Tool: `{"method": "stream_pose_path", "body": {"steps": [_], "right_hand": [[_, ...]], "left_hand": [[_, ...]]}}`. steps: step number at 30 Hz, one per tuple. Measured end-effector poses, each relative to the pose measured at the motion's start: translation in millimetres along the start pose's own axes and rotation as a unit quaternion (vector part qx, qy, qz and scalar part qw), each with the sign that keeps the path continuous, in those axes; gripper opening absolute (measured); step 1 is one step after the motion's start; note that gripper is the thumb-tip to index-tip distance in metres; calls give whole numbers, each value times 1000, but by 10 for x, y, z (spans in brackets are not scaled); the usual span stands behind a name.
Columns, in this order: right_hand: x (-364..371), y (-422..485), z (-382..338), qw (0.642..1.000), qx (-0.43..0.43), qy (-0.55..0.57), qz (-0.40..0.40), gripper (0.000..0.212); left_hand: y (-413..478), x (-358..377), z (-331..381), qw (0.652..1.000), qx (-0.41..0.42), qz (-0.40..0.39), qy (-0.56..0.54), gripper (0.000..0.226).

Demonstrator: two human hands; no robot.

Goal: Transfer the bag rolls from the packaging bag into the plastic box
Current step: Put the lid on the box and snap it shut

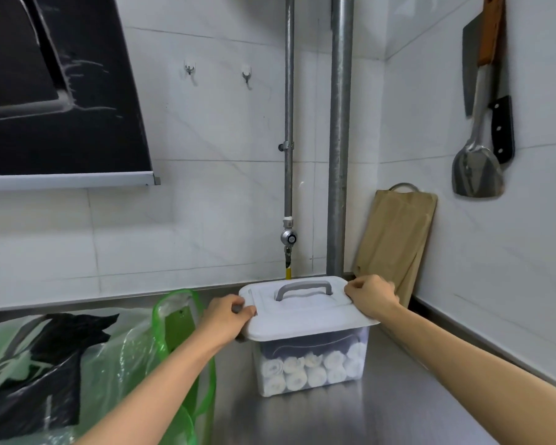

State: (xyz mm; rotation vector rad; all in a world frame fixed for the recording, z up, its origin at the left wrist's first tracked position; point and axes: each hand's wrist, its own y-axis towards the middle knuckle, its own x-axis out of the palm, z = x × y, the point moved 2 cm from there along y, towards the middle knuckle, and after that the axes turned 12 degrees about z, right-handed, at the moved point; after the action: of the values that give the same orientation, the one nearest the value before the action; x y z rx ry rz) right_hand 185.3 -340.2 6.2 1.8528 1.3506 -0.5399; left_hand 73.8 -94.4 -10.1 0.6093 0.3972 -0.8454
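Note:
A clear plastic box [308, 388] stands on the steel counter. Through its front wall I see several white bag rolls [305, 370] stacked in rows. A white lid [305, 319] with a grey handle [304, 289] lies on top of the box. My left hand [227, 317] grips the lid's left edge. My right hand [371, 298] grips its back right corner. To the left lies the packaging bag [116, 364], clear plastic with green trim and green handles, with a black bag [55, 361] inside it.
A wooden cutting board [395, 239] leans in the corner behind the box. Two metal pipes [339, 139] run down the tiled wall. A spatula [477, 168] and a knife [501, 130] hang on the right wall. A dark range hood [55, 91] hangs upper left.

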Motion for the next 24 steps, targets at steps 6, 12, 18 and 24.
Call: {"method": "stream_pose_path", "body": {"steps": [6, 12, 18, 24], "right_hand": [[-57, -6, 202, 982, 128, 136, -17, 56], [7, -99, 308, 924, 243, 279, -96, 52], [25, -160, 281, 905, 251, 324, -112, 50], [-8, -141, 257, 936, 167, 306, -51, 45]], "left_hand": [[-134, 106, -136, 951, -200, -4, -234, 79], [-223, 286, -129, 896, -273, -19, -351, 75], [-264, 309, -75, 885, -256, 8, -388, 99], [-270, 275, -25, 903, -201, 18, -380, 88]]}}
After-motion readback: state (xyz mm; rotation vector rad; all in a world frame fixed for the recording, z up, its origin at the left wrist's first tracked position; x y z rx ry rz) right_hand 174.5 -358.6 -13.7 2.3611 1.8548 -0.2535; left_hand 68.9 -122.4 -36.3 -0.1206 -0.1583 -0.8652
